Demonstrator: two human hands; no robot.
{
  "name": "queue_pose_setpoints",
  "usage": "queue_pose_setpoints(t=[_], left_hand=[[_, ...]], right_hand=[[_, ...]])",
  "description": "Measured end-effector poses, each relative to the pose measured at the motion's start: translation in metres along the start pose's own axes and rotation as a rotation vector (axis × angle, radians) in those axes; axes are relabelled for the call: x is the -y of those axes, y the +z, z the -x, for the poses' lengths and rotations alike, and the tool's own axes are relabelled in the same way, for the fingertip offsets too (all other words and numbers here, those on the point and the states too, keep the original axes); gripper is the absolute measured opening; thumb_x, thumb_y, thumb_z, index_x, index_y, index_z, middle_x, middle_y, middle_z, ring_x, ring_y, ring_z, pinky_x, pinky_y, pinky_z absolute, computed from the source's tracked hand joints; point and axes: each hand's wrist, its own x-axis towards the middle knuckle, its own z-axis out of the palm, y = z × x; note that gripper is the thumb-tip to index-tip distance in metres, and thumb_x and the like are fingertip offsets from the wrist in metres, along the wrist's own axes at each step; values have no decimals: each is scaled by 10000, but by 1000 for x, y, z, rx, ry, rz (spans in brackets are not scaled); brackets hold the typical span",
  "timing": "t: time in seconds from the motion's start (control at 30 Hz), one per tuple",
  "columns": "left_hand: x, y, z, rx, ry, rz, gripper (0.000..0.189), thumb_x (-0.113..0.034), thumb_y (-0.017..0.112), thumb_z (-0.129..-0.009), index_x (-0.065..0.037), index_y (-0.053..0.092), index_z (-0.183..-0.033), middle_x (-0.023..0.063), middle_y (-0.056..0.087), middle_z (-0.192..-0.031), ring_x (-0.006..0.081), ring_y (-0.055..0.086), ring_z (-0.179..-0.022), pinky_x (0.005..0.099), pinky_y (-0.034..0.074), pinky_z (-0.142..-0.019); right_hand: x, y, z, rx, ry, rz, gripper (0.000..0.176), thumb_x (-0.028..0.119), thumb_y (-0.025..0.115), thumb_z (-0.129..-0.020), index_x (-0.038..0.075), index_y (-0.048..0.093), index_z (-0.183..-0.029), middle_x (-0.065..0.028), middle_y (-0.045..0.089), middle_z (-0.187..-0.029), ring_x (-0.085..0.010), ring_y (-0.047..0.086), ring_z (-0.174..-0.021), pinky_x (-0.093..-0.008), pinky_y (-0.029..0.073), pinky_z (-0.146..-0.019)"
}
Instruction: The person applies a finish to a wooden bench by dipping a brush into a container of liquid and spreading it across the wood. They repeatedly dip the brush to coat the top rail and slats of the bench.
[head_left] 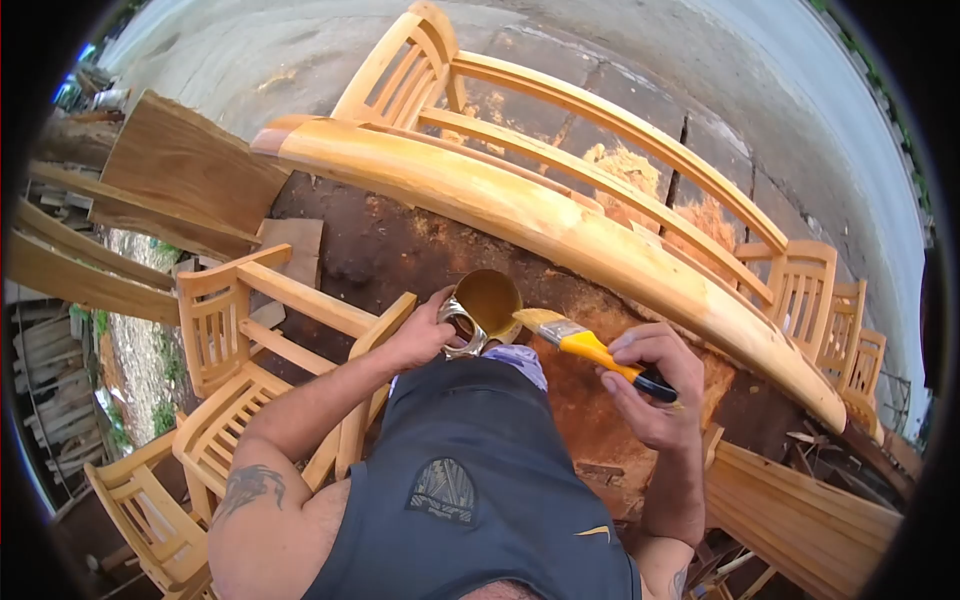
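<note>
Yellow-handled paintbrush (pixel 590 347) clamped in my right grip (pixel 655 385), bristles (pixel 537 318) at three o'clock on the cup (pixel 489 282) my left grip (pixel 422 332) clasps; loading, I judge, so the next move calls for steadiness.

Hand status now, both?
Left hand: closed, holding a cup by its handle side.
Right hand: closed, holding a paintbrush by its handle.

paintbrush (pixel 590 347) — yellow, black | cup (pixel 490 298) — amber-brown inside | tank top (pixel 510 420): charcoal
</note>
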Motion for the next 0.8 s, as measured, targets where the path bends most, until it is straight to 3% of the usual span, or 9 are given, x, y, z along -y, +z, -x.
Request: queue_pose_setpoints(t=[0.1,0.2,0.3,0.4,0.5,0.53,0.63,0.8], left_hand=[[-7,6,-4,57,10,-62,784,34,536,-817,42,317,-1569,186,573,-1387,224,635,-1191,336,568,-960],[-3,3,-10,104,61,-161,773,37,518,-818,44,319,-1565,190,571,-1390,223,649,-1168,335,583,-928],[-7,-3,-11,175,16,-123,779,37,518,-814,35,319,-1567,187,589,-1370,223,642,-1179,334,573,-951],[-13,-15,-9,243,-13,-139,780,36,504,-814,27,312,-1571,184,612,-1340,221,630,-1200,335,573,-952],[3,-30,-11,247,84,-93,790,-1,505,-807,51,302,-1568,257,621,-1321,260,731,-1006,354,586,-869],[-3,-37,-7,265,29,-165,771,29,494,-818,26,316,-1569,198,616,-1339,238,630,-1209,337,536,-996],[9,-53,-3,227,122,-177,767,28,489,-824,26,312,-1571,208,613,-1340,250,632,-1208,332,519,-1014],[23,-78,-1,230,91,-77,822,46,509,-797,60,275,-1585,220,580,-1393,256,617,-1240,344,536,-1009]], right_hand=[[-10,37,3,-45,-42,120,215,5,809,-818,21,664,-976,-137,696,-955,-274,718,-844,-348,584,-740],[-37,76,2,-5,-14,149,192,40,793,-852,27,658,-988,-130,675,-928,-305,695,-808,-377,571,-703],[-68,120,-2,27,75,214,194,150,787,-875,47,643,-955,-121,653,-886,-335,667,-799,-421,549,-675],[-84,149,-9,20,-49,436,196,185,783,-870,63,643,-931,-115,651,-878,-339,664,-829,-438,552,-688],[-80,167,-12,24,-13,503,202,202,791,-855,78,650,-928,-114,651,-873,-339,661,-860,-441,560,-710],[-73,170,-13,-12,-16,480,184,182,791,-865,70,656,-917,-115,661,-880,-335,666,-835,-425,556,-694],[-48,176,-14,-157,95,293,152,139,783,-884,53,660,-907,-117,670,-885,-321,671,-783,-400,548,-661],[-26,191,-6,-399,245,255,173,109,791,-872,16,647,-897,-109,646,-783,-196,645,-688,-330,519,-631]])
